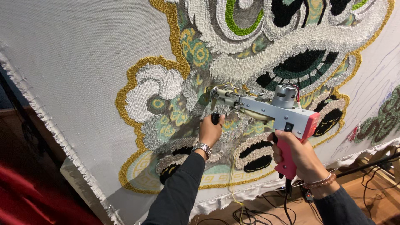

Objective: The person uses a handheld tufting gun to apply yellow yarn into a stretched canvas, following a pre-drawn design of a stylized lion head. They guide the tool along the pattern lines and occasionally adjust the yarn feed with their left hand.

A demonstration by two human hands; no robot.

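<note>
Pink-handled tufting gun (pixel 266 109) looks rigid and nose-heavy: your right hand (pixel 296 155) clenches its grip, left hand (pixel 209 131) clasps the front handle below its nose

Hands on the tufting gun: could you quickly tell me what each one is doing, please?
Left hand: closed around the black front handle of the tufting gun.
Right hand: closed around its pink grip.

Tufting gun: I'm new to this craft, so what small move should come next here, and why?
Probably guide the tufting gun slowly along the pale patch at its needle tip, pressed to the stretched cloth. The left hand grips the front handle, the right hand the pink grip, and the tip already sits among the finished yarn areas.
</note>
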